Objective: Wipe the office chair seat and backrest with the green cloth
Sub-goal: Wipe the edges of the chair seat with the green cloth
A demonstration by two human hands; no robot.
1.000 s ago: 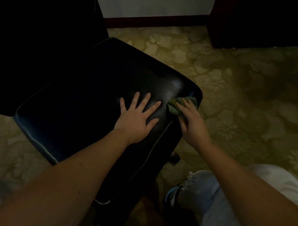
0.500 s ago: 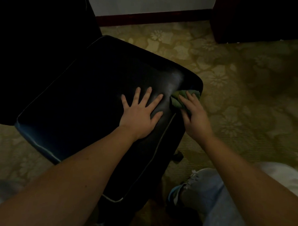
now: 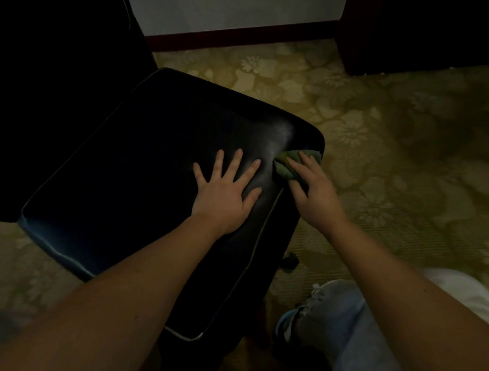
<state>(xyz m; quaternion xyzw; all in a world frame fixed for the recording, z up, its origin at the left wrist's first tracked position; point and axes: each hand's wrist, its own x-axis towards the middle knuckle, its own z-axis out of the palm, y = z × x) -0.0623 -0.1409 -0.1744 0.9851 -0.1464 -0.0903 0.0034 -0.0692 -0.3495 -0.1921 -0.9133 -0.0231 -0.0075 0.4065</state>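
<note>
Single view from a wide-angle camera worn on the person's head, facing forward and steeply down along both forearms (image 3: 149, 279), which enter at the bottom edge. The left hand (image 3: 226, 195) and right hand (image 3: 314, 195) fall near the picture's centre, close to the lens. The black chair seat (image 3: 126, 166) is seen from above, filling the left and middle; the patterned carpet (image 3: 392, 163) takes the right side. The wall (image 3: 231, 8) and baseboard (image 3: 238, 37) close the top edge, farthest from the camera. A trousered leg (image 3: 343, 330) lies nearest, bottom right.
</note>
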